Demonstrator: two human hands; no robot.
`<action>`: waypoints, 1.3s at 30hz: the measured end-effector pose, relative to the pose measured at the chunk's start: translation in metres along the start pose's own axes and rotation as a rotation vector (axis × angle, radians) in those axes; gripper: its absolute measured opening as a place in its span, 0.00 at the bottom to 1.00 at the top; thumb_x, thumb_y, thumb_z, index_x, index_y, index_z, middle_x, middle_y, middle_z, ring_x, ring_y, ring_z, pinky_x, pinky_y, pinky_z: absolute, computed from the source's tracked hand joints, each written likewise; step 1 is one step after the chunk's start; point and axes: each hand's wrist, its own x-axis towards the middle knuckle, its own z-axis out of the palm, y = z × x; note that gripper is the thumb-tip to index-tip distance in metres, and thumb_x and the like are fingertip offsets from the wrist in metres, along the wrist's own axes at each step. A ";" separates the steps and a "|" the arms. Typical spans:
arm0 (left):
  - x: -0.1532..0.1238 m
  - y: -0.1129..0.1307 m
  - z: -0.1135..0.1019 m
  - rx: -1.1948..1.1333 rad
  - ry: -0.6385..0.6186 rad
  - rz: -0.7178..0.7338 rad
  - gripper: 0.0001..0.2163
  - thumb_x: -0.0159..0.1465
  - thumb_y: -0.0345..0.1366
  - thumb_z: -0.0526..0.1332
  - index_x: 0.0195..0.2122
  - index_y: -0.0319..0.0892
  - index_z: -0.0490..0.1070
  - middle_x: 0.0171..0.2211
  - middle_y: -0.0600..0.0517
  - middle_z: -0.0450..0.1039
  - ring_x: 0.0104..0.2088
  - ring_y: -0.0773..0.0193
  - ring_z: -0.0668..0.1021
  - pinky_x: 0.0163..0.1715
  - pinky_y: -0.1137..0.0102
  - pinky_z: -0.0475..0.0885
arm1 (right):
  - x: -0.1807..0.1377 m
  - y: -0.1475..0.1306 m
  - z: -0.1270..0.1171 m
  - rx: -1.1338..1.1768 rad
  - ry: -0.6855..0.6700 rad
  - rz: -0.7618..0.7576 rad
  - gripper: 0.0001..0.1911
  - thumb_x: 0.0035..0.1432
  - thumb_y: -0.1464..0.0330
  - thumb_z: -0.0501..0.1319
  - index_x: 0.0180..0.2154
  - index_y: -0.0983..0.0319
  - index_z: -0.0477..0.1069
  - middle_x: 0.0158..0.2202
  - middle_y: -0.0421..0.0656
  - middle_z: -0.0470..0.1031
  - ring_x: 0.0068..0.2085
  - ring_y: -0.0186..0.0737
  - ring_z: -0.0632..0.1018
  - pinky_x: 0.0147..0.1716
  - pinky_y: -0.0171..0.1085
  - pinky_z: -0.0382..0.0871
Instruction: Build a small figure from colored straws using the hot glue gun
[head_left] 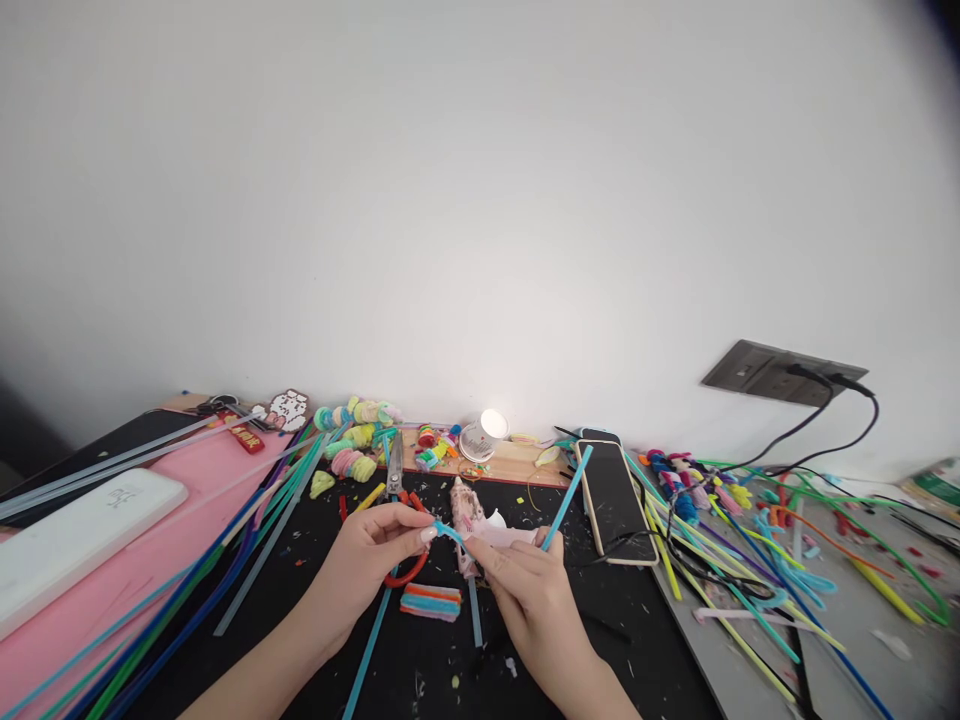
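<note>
Closest in, right hand [532, 595]: just left of the phone [616, 500], fingers pinched on the blue pipe cleaner [568, 497] near its middle.
Left hand [371, 560]: further left of the phone, fingers clamped on the stem's short end.
Blue pipe cleaner: held clear of the worktop [450, 680], with its long free end slanting up toward the phone's top left corner.
Risk, tip: the end at the left fingers likely carries bare wire, so a hard pinch or twist could prick skin.
Risk, free end: a turn of the right wrist could sweep it against the phone.
Scissors [395, 475]: left of the phone, a red handle loop showing below the left hand, blades pointing away. A blind reach could catch them.
Black cable [637, 550]: at the phone's near end. A snag there might drag the phone.
Loose stems [750, 570]: tangled to the right of the phone and easily pulled along.
</note>
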 end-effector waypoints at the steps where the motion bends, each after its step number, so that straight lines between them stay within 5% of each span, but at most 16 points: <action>1: 0.000 0.000 0.000 -0.010 0.003 -0.004 0.09 0.44 0.39 0.73 0.25 0.42 0.80 0.26 0.52 0.79 0.30 0.61 0.78 0.36 0.68 0.73 | 0.000 0.000 0.001 0.005 0.000 -0.004 0.18 0.67 0.75 0.50 0.50 0.55 0.73 0.27 0.37 0.78 0.28 0.37 0.76 0.38 0.38 0.56; 24: -0.004 -0.002 0.005 0.005 0.050 -0.002 0.12 0.45 0.43 0.72 0.28 0.42 0.81 0.28 0.51 0.79 0.32 0.59 0.79 0.37 0.67 0.75 | 0.002 -0.004 0.004 0.016 0.012 -0.035 0.16 0.68 0.74 0.51 0.50 0.55 0.72 0.27 0.37 0.78 0.31 0.38 0.75 0.42 0.41 0.59; 34: 0.000 -0.009 0.002 0.157 -0.115 0.077 0.11 0.51 0.40 0.69 0.34 0.43 0.79 0.33 0.48 0.82 0.35 0.55 0.80 0.35 0.67 0.75 | 0.007 0.008 -0.005 -0.104 0.157 0.156 0.12 0.64 0.74 0.55 0.38 0.52 0.75 0.32 0.35 0.81 0.41 0.43 0.77 0.58 0.54 0.36; 39: 0.001 -0.010 -0.002 0.328 -0.109 0.154 0.11 0.56 0.40 0.64 0.38 0.44 0.79 0.36 0.48 0.80 0.33 0.57 0.78 0.32 0.69 0.73 | 0.006 0.014 -0.007 -0.116 0.090 0.135 0.14 0.63 0.75 0.55 0.40 0.51 0.74 0.33 0.36 0.80 0.42 0.44 0.76 0.58 0.55 0.38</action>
